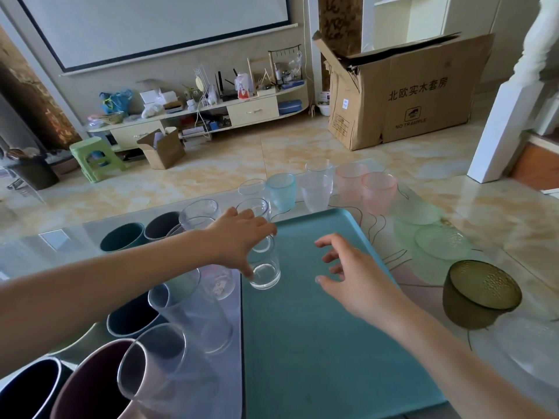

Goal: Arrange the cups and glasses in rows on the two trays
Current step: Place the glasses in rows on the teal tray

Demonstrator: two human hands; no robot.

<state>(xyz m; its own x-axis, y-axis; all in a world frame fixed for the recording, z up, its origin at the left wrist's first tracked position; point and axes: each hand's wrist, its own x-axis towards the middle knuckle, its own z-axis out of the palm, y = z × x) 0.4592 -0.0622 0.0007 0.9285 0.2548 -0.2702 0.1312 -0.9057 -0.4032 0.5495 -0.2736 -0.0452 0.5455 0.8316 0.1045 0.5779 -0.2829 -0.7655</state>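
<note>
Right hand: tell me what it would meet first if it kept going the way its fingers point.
The right hand hovers open over the teal tray, fingers pointing left. Going straight on, it would likely first meet the clear glass gripped by the left hand, though depth is unclear.

Only readable text is on the big cardboard box [414,95] standing on the floor beyond the table's far right corner. Its front face carries the black Chinese line "北欧实木套房", and below that a small pictogram with "NO TRAMPLE" under it. The white stickers on the box's left side face are too small to read. Nothing else legible.
</note>
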